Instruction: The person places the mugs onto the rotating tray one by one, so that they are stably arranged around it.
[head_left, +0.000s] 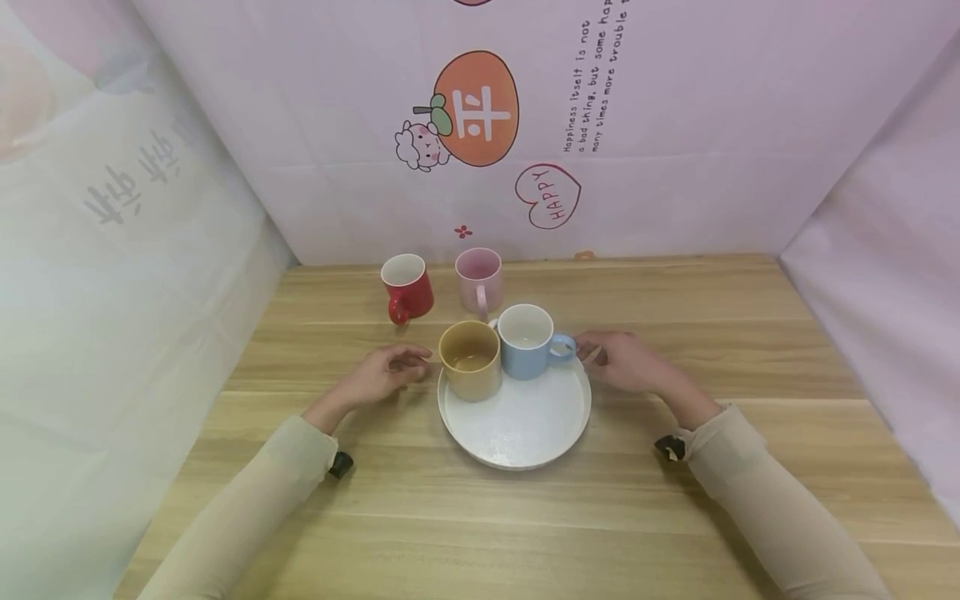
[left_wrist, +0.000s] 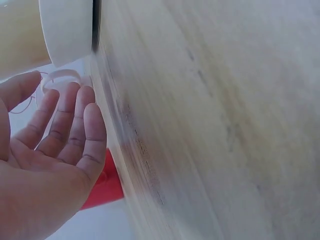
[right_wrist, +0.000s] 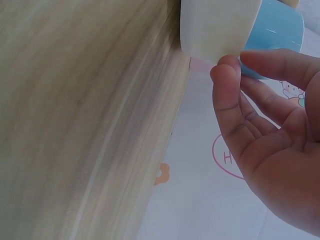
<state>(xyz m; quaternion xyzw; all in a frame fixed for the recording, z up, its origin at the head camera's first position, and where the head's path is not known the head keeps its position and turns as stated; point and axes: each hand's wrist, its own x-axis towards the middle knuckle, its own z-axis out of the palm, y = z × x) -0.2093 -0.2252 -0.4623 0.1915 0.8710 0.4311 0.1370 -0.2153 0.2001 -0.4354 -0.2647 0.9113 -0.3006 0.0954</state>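
Both forearms point(head_left: 240, 508) reach forward, the left hand point(head_left: 382, 372) and right hand point(head_left: 624, 362) apart, fingers point(left_wrist: 94, 127) loosely bent.

A round white tray point(head_left: 525, 427) with a low rim is lying flat on the bench point(head_left: 420, 533), the left hand point(head_left: 384, 375) hovering just beside its left edge with loosely curved fingers, and the right hand point(head_left: 626, 364) resting close at its right edge, though contact there is hard to tell. On the tray's far part, a tan mug point(head_left: 476, 380) is standing upright at the left, and a light-blue mug point(head_left: 527, 360) with a white interior is standing upright close beside it, its handle point(head_left: 573, 348) pointing right.
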